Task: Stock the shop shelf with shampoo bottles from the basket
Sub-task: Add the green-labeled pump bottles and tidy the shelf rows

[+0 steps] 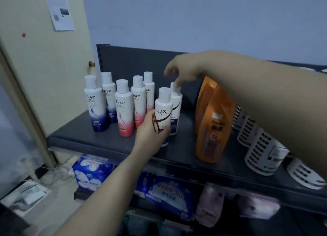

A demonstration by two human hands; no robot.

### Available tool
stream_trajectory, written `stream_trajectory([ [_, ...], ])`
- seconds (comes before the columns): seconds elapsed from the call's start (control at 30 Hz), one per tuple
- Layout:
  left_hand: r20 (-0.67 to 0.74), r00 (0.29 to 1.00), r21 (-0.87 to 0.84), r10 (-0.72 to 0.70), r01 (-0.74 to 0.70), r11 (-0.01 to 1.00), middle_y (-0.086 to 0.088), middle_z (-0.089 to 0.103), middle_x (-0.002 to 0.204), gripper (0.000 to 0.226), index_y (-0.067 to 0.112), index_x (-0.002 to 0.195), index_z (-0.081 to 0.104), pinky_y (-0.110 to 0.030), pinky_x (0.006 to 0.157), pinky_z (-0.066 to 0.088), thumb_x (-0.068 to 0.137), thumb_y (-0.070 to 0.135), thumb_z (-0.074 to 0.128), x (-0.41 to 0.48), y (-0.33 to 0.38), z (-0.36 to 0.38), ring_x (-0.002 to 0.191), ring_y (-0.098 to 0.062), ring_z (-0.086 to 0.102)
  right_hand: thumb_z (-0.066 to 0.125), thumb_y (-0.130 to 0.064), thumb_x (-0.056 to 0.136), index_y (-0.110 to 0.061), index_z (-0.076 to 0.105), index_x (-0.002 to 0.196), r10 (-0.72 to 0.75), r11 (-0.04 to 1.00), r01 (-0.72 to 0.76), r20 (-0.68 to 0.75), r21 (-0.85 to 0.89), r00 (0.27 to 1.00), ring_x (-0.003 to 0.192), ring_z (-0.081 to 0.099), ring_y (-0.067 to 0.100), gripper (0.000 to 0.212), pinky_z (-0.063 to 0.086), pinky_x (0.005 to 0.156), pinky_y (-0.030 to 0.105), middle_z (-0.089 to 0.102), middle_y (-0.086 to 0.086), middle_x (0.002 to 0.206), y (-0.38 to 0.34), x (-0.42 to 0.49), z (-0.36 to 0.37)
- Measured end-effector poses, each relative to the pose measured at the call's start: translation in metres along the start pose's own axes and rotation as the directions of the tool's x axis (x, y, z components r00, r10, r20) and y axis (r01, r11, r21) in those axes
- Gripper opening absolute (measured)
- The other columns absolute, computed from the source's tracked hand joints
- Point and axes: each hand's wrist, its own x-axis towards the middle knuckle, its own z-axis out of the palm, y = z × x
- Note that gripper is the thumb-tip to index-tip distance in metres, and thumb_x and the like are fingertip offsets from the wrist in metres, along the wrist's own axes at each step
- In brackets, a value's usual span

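On the dark grey shelf (88, 138) stand several white Dove bottles (123, 108), some with blue bases, some with pink. My left hand (150, 133) grips the front white Lux bottle (163, 110), which stands upright on the shelf. Behind it stands a second Lux bottle (177, 103). My right hand (184, 71) reaches over from the right, fingers apart, with a fingertip touching that bottle's cap. The basket is out of view.
Two large orange bottles (212, 122) stand right of the Lux pair. White perforated cylinders (261, 154) line the shelf's right end. Blue and pink soft packs (169, 196) fill the lower shelf. A cream door (44, 58) is at the left.
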Motion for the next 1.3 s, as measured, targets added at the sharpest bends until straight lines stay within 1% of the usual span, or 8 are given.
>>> stream_trajectory([
  [0.1,-0.013,1.0,-0.006,0.008,-0.008,1.0,0.022,0.061,0.094,0.042,0.028,0.118,0.054,-0.02,0.077,0.042,0.08,0.021,0.073,-0.002,-0.006,-0.001,0.092,-0.003,0.06,0.065,-0.02,0.089,-0.018,0.055,0.129,-0.002,0.995,-0.01,0.116,0.103,0.993,0.089,0.07,0.026,0.041,0.055,0.076,0.032,0.062,0.005,0.113,0.004,0.02,0.013],
  [0.27,0.016,1.0,-0.035,0.01,-0.009,0.999,0.022,0.065,0.095,0.042,0.031,0.115,0.056,-0.017,0.078,0.047,0.078,0.022,0.075,-0.006,-0.008,-0.001,0.091,0.002,0.061,0.066,-0.006,0.085,-0.011,0.067,0.107,-0.023,0.989,0.011,0.074,0.15,0.997,0.083,0.071,0.022,0.023,0.058,0.078,0.033,0.07,0.006,0.099,0.012,0.033,0.019],
  [0.47,0.023,1.0,-0.029,0.012,-0.012,1.0,0.012,0.067,0.107,0.049,0.028,0.122,0.054,-0.035,0.09,0.051,0.078,0.026,0.076,-0.009,-0.006,0.004,0.101,-0.01,0.062,0.067,-0.003,0.083,-0.011,0.067,0.104,-0.027,0.985,0.015,0.071,0.17,0.997,0.08,0.069,0.021,0.023,0.057,0.077,0.031,0.07,0.008,0.099,0.015,0.038,0.02],
  [0.73,0.039,0.999,-0.034,0.003,-0.002,0.999,0.014,0.066,0.11,0.054,0.03,0.125,0.052,-0.036,0.091,0.052,0.077,0.029,0.077,-0.008,-0.009,0.006,0.102,-0.009,0.062,0.068,-0.003,0.083,-0.011,0.067,0.106,-0.025,0.984,0.012,0.073,0.178,0.997,0.082,0.069,0.022,0.024,0.056,0.077,0.03,0.068,0.007,0.099,0.014,0.041,0.022],
  [0.9,0.045,0.999,-0.052,0.008,-0.006,0.999,0.011,0.063,0.114,0.065,0.028,0.131,0.05,-0.032,0.093,0.05,0.074,0.033,0.08,-0.01,-0.006,0.0,0.103,-0.008,0.06,0.067,-0.019,0.088,-0.018,0.056,0.129,-0.035,0.993,0.026,0.072,0.114,0.997,0.094,0.067,0.026,0.042,0.054,0.089,0.038,0.063,0.006,0.115,0.012,0.036,0.014],
  [1.03,-0.201,0.979,-0.064,0.044,-0.058,0.996,0.013,0.059,0.107,0.052,0.026,0.122,0.053,-0.012,0.088,0.045,0.077,0.034,0.078,-0.005,0.002,-0.031,0.1,-0.002,0.058,0.067,-0.029,0.088,-0.024,0.051,0.136,-0.088,0.989,0.098,-0.093,0.11,0.992,0.114,0.055,0.024,0.051,0.044,0.099,0.039,0.056,0.002,0.128,0.009,0.036,-0.005],
  [1.13,-0.456,0.881,0.023,0.124,-0.128,0.992,0.007,0.048,0.119,0.053,0.019,0.131,0.05,-0.027,0.1,0.042,0.083,0.023,0.072,0.005,-0.005,-0.052,0.114,-0.014,0.052,0.065,-0.029,0.089,-0.024,0.049,0.137,-0.13,0.979,0.152,-0.151,0.14,0.98,0.11,0.053,0.022,0.051,0.043,0.094,0.033,0.054,0.002,0.131,-0.002,0.048,-0.011],
  [1.3,-0.437,0.896,0.044,0.079,-0.067,0.997,0.003,0.049,0.134,0.07,0.022,0.142,0.038,-0.042,0.107,0.04,0.08,0.016,0.071,0.022,-0.028,-0.06,0.127,-0.018,0.046,0.064,-0.028,0.09,-0.022,0.048,0.138,-0.208,0.962,0.222,-0.106,0.156,0.972,0.113,0.054,0.02,0.05,0.042,0.096,0.032,0.056,0.001,0.129,-0.029,0.083,0.0],
])
